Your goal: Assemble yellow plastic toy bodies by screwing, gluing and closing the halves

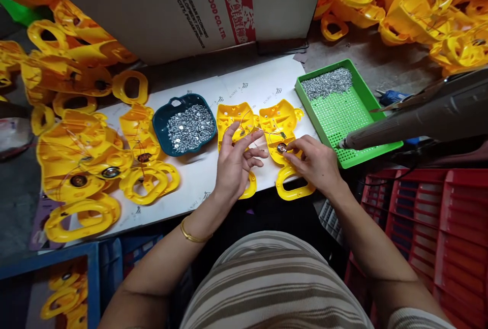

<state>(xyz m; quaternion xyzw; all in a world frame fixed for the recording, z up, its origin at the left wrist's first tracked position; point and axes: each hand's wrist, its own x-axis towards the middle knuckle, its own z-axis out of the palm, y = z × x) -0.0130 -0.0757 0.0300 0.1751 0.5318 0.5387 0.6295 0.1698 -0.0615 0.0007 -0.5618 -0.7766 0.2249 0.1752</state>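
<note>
— Fingers first: how are yours set?

— Your right hand has thumb and forefinger pinched together on the small round speaker, pressing it into the right shell. Your left hand is spread, fingers apart, resting on the left shell, with fingertips near the thin wires that run between the two halves.

— Where do the shells lie?

— Side by side, touching, on the white sheet, between the blue dish of screws and the green tray.

— What could go wrong?

— My guess: the wires. They are fine and loop loosely across the seam. If you slide either shell apart, or your left fingers snag a loop, a lead could pull off the speaker.

— Anything else?

— The speaker may sit crooked if you let go before it is seated; I cannot tell whether it is fully down in its recess. The right shell's handle also hangs at the sheet's front edge, so a push towards you could tip it off the bench.

— And the tool?

— The driver hangs just over the green tray, close to your right wrist. Lift that arm quickly and you might knock it, or scatter screws.
</note>
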